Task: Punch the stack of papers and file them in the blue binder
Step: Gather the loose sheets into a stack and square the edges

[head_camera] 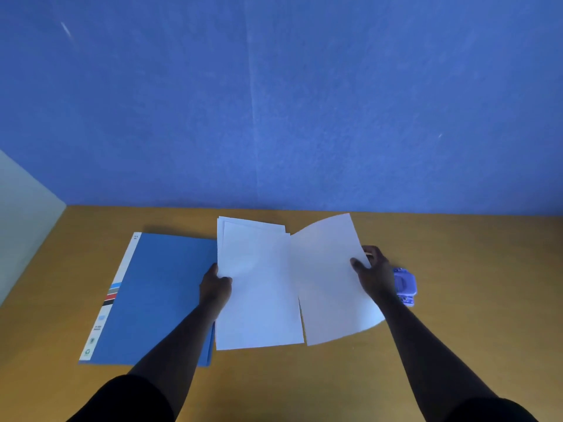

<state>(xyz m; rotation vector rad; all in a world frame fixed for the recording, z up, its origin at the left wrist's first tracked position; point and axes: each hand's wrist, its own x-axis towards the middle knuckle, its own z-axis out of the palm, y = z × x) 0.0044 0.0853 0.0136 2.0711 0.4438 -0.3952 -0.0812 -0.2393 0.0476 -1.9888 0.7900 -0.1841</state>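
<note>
A loose stack of white papers (pixel 259 287) lies in the middle of the table, its sheets slightly fanned at the top. My left hand (pixel 215 284) pinches the stack's left edge. My right hand (pixel 373 271) grips the right edge of a single white sheet (pixel 329 284), which is lifted and curved beside the stack. The closed blue binder (pixel 158 296) lies flat to the left, its right edge under my left forearm. A small purple hole punch (pixel 406 286) sits on the table just right of my right hand, partly hidden by it.
The wooden table (pixel 472 269) runs up to a blue wall (pixel 274 102) at the back and a pale wall (pixel 21 214) on the left. Bare tabletop lies to the right of the punch and along the front.
</note>
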